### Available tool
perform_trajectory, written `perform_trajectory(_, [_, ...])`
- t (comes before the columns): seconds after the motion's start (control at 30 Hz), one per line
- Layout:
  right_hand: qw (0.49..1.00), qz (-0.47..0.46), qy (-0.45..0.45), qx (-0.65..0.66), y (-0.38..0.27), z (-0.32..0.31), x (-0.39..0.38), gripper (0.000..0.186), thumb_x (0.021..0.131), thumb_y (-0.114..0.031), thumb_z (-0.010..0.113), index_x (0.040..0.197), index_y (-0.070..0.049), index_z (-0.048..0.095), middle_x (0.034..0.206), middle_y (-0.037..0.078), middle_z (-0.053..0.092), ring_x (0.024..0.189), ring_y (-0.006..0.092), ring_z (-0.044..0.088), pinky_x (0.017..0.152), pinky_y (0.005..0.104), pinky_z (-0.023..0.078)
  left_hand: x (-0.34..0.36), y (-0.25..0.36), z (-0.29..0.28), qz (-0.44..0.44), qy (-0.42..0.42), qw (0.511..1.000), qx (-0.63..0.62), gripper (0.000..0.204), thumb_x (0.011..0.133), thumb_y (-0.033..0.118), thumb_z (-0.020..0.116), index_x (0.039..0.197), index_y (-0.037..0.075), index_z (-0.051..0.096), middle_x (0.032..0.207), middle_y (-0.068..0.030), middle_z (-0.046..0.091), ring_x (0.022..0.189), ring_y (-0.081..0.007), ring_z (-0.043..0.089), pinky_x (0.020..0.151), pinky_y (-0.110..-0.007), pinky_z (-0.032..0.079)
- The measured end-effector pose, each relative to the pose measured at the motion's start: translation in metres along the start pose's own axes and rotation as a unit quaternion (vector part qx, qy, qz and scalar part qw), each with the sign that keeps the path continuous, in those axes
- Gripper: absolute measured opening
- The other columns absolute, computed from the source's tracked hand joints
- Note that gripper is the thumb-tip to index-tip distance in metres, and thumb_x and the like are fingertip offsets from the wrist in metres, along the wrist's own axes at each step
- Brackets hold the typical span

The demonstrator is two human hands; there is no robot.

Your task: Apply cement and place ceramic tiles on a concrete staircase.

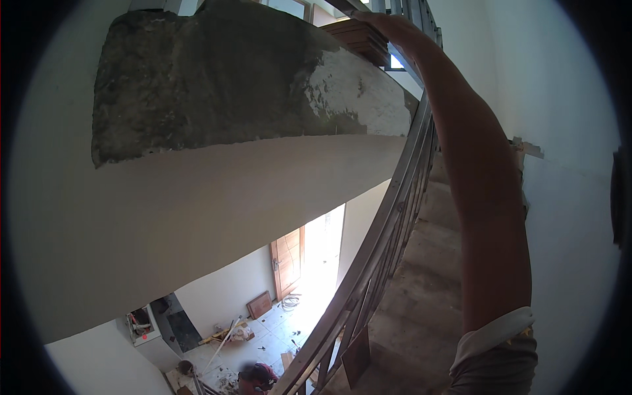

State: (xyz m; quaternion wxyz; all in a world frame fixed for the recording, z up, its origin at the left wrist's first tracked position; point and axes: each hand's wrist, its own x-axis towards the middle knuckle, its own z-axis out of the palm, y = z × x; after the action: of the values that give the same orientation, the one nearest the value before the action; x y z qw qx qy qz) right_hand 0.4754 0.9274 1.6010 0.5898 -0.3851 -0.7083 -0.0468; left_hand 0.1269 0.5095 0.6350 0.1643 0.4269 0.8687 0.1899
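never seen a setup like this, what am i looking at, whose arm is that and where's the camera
There is no machine here: a person works bare-handed, wearing a camera on the head. Its wide fisheye lens bends straight edges and leaves dark corners. The arm is the wearer's own. Their right hand reaches up beside a stack of brown flat pieces; whether its grip is closed on anything is unclear. The left hand is out of view. A metal railing runs beside the stairs. Far below, another person is on the littered, light tiled floor, near a wooden door.
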Motion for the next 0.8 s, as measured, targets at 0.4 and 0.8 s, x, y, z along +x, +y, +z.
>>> perform_trajectory(0.4, [0.998, 0.010, -0.062, -0.018, -0.067, -0.042, -0.064, 0.060, 0.082, -0.054, 0.071, 0.121, -0.009, 0.071, 0.123, 0.015, 0.067, 0.115, 0.0247, 0.061, 0.100, 0.0388, 0.046, 0.000, -0.008, 0.000, 0.109, 0.109, 0.988, 0.007, 0.060, 0.078, 0.063, 0.075, 0.089, 0.006, 0.063, 0.065, -0.0079, 0.061, 0.055, -0.0304, 0.059, 0.060, -0.048, 0.048])
perform_trajectory(0.8, [0.919, -0.174, -0.125, -0.330, -0.090, -0.044, -0.055, 0.045, 0.082, -0.027, 0.074, 0.121, -0.005, 0.070, 0.112, 0.017, 0.071, 0.104, 0.0285, 0.067, 0.090, 0.0397, 0.052, 0.001, -0.001, -0.005, 0.183, 0.188, 0.965, 0.002, 0.054, 0.073, 0.055, 0.081, 0.092, 0.007, 0.063, 0.075, -0.0088, 0.065, 0.062, -0.0286, 0.063, 0.059, -0.043, 0.051])
